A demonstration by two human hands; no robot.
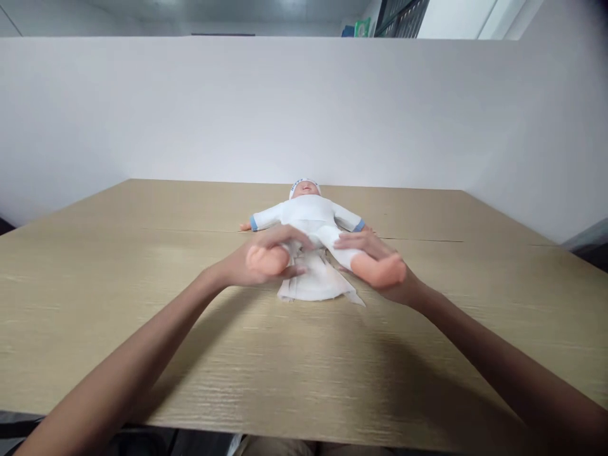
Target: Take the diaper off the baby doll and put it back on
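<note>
A baby doll (308, 209) in a white suit with blue cuffs and a white cap lies on its back, feet toward me and legs spread apart. My left hand (232, 265) is around the doll's leg at my left, its fingers over the top and another digit below; the bare foot (268, 260) hides part of the hand. At the other leg, my right hand (363, 242) has its fingers across the shin, and the foot (387, 271) covers its palm. Under the doll's bottom, a white diaper (316, 284) lies spread toward me, its edge a little ragged. Both hands are slightly blurred.
The wooden table (142, 304) has a seam running across its far part. Behind it stands a white partition wall (294, 107). The table's front edge lies close to my lap, and a dark object (593, 244) shows beyond the right edge.
</note>
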